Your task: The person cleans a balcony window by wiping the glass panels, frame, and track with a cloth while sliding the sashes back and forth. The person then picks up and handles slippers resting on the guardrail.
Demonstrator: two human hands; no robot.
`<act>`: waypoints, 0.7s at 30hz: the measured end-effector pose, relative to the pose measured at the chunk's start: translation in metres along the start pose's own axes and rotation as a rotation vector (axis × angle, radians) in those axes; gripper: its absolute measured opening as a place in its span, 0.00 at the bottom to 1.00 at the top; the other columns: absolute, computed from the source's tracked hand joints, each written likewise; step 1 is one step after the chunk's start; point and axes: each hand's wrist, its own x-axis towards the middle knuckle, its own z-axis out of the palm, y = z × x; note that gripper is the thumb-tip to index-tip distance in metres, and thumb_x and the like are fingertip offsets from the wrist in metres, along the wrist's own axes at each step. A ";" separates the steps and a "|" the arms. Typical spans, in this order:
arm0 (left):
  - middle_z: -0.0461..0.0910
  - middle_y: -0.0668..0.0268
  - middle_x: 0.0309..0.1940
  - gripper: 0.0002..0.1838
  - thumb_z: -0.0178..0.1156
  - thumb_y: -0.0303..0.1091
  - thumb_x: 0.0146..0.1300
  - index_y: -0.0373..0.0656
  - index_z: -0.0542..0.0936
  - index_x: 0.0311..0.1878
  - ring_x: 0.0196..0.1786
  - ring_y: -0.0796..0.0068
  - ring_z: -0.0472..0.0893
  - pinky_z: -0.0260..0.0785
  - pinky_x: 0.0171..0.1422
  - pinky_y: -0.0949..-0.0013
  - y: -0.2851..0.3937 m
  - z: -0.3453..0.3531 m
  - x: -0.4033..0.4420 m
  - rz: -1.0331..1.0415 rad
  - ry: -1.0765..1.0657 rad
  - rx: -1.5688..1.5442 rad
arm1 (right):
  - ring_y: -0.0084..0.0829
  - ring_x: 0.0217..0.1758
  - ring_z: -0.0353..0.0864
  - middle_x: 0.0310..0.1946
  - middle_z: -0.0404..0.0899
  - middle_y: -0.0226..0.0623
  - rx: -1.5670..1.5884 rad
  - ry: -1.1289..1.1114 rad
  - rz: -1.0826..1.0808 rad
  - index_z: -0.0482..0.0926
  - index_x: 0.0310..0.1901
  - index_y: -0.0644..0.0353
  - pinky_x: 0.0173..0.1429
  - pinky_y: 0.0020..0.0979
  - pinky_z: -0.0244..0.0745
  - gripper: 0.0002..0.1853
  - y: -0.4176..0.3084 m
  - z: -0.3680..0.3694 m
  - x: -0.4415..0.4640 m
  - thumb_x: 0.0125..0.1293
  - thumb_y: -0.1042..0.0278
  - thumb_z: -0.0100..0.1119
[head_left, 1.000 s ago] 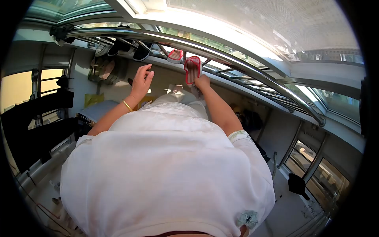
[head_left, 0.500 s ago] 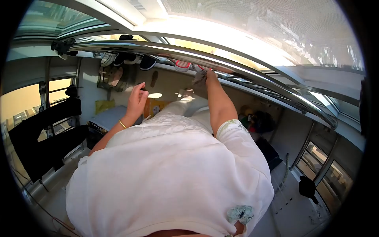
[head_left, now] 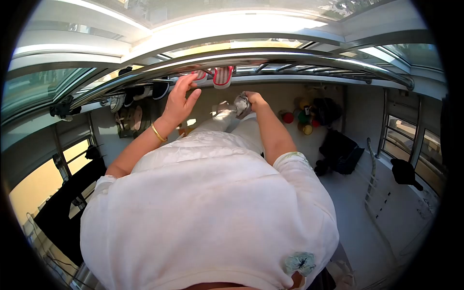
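My right hand (head_left: pixel 256 99) is closed around a crumpled grey cloth (head_left: pixel 242 106), held low in front of my legs, below the metal rail. My left hand (head_left: pixel 181 100) is raised with its thumb apart from the fingers, and nothing shows in it. Its fingertips are close to a red-and-white slipper (head_left: pixel 199 76) behind the rail; I cannot tell whether they touch it. A second slipper, with a striped insole and red edge (head_left: pixel 223 77), rests to the right of the first. A gold bangle (head_left: pixel 158 133) circles my left wrist.
The curved metal rail (head_left: pixel 251 55) runs along the window. Dark shoes (head_left: pixel 160 90) stand behind it on the left. A black bag (head_left: pixel 340 151) and several jars or bottles (head_left: pixel 304 116) sit on the floor at right. Black clothing (head_left: pixel 65 205) hangs at left.
My right hand has come down from the slippers at the rail with the grey cloth. My left hand has moved up toward the slippers. The view has turned to the right.
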 end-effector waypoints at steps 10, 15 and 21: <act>0.79 0.56 0.50 0.20 0.65 0.39 0.60 0.39 0.77 0.53 0.50 0.52 0.78 0.71 0.53 0.56 0.061 0.090 0.153 0.670 -0.206 0.193 | 0.45 0.52 0.81 0.47 0.82 0.43 1.104 0.094 -0.412 0.79 0.48 0.59 0.63 0.52 0.73 0.25 0.069 -0.208 -0.142 0.73 0.45 0.42; 0.75 0.55 0.58 0.41 0.68 0.47 0.56 0.44 0.63 0.70 0.55 0.50 0.79 0.74 0.56 0.54 0.069 0.157 0.195 0.538 -0.437 0.459 | 0.50 0.65 0.71 0.60 0.76 0.43 1.432 0.123 -0.726 0.73 0.61 0.55 0.71 0.57 0.62 0.30 -0.003 -0.161 -0.239 0.71 0.40 0.40; 0.77 0.49 0.55 0.50 0.73 0.53 0.48 0.43 0.62 0.71 0.54 0.49 0.79 0.73 0.57 0.53 0.086 0.217 0.228 0.442 -0.459 0.530 | 0.35 0.51 0.80 0.50 0.78 0.38 1.273 0.323 -1.353 0.73 0.56 0.58 0.54 0.38 0.78 0.21 -0.139 -0.135 -0.259 0.73 0.50 0.53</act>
